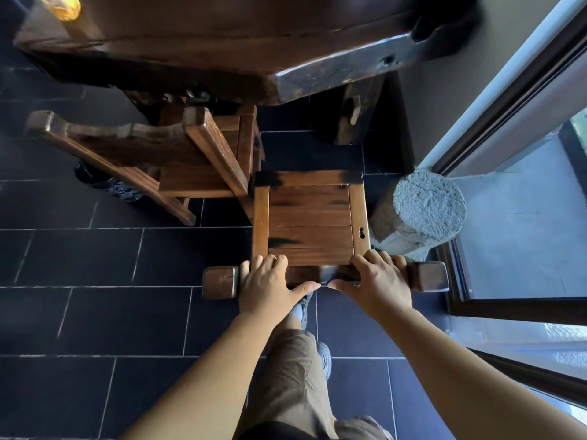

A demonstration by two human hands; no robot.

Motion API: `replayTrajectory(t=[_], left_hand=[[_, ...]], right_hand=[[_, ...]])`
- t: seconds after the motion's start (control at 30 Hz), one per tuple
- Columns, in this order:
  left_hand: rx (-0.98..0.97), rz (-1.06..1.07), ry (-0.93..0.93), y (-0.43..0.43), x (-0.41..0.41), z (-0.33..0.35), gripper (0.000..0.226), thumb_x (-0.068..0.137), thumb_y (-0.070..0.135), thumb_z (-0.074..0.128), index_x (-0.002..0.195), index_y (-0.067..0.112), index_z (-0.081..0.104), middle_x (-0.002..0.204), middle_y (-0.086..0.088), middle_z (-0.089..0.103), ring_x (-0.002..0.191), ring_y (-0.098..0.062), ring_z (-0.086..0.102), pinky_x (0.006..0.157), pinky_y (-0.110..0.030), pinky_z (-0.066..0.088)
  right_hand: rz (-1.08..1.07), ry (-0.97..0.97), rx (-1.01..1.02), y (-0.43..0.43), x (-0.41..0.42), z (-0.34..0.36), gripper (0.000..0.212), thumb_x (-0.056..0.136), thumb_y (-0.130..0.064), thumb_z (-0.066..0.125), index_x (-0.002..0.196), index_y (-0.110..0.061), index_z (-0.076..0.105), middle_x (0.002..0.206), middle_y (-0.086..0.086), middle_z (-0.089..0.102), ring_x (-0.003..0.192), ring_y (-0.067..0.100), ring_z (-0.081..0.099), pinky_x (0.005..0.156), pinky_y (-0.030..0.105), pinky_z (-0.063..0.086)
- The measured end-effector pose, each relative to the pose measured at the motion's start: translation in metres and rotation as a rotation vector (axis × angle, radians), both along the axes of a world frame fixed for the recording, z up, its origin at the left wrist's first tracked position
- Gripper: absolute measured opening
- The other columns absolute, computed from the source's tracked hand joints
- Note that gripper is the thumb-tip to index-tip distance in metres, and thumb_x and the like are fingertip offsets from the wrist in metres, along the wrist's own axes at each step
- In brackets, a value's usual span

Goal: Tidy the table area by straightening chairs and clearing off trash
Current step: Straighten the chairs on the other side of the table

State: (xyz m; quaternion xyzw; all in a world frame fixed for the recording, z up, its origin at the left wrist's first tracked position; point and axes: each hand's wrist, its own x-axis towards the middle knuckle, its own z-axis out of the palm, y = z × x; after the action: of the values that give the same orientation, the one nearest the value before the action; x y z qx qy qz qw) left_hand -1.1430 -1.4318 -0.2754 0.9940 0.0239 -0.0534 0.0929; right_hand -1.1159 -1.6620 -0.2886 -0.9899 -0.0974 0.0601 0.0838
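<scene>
A dark wooden chair (309,223) with a slatted square seat stands right below me, facing the heavy wooden table (222,52). My left hand (270,281) and my right hand (378,277) both grip its top back rail, thumbs nearly touching at the middle. A second wooden chair (178,154) stands to the left, turned at an angle, its seat partly under the table edge. A yellowish object (63,6) lies on the table's far left corner, blurred.
A rough stone post (425,211) stands just right of the held chair. A glass door with a dark frame (508,100) runs along the right. The table's thick leg (359,112) is ahead. Dark tiled floor (95,312) spreads to the left.
</scene>
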Motion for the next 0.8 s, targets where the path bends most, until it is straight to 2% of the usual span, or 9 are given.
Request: replayTrajectory(t=[0.17, 0.3, 0.63, 0.8], left_hand=[[-0.007, 0.007, 0.001, 0.0, 0.018, 0.001, 0.079, 0.069, 0.093, 0.034, 0.088, 0.02, 0.059, 0.091, 0.003, 0.065, 0.093, -0.027, 0.055, 0.085, -0.044, 0.037], [-0.013, 0.005, -0.034, 0.004, 0.035, -0.001, 0.079, 0.07, 0.093, 0.036, 0.086, 0.019, 0.059, 0.087, 0.003, 0.064, 0.089, -0.028, 0.055, 0.083, -0.045, 0.037], [-0.012, 0.0, -0.052, 0.02, 0.093, -0.004, 0.084, 0.07, 0.096, 0.029, 0.085, 0.019, 0.06, 0.087, 0.003, 0.065, 0.088, -0.028, 0.056, 0.081, -0.045, 0.037], [-0.015, 0.002, -0.05, 0.028, 0.127, -0.008, 0.082, 0.069, 0.094, 0.034, 0.086, 0.018, 0.06, 0.087, 0.004, 0.064, 0.09, -0.027, 0.056, 0.082, -0.044, 0.036]], right_hand=[[0.0, 0.042, 0.004, 0.0, 0.021, 0.001, 0.065, 0.066, -0.085, 0.051, 0.089, -0.026, 0.065, 0.091, -0.002, 0.061, 0.1, 0.027, 0.058, 0.093, 0.044, 0.035], [-0.019, 0.062, 0.013, 0.004, 0.04, 0.002, 0.07, 0.065, -0.088, 0.045, 0.092, -0.028, 0.068, 0.092, -0.003, 0.062, 0.1, 0.026, 0.058, 0.093, 0.043, 0.034], [-0.009, 0.024, 0.025, 0.02, 0.095, -0.001, 0.064, 0.065, -0.084, 0.054, 0.087, -0.026, 0.068, 0.09, -0.002, 0.062, 0.096, 0.027, 0.059, 0.09, 0.042, 0.031], [-0.012, 0.034, 0.012, 0.028, 0.129, 0.0, 0.078, 0.064, -0.092, 0.036, 0.088, -0.024, 0.067, 0.093, -0.001, 0.063, 0.099, 0.026, 0.057, 0.093, 0.041, 0.028]])
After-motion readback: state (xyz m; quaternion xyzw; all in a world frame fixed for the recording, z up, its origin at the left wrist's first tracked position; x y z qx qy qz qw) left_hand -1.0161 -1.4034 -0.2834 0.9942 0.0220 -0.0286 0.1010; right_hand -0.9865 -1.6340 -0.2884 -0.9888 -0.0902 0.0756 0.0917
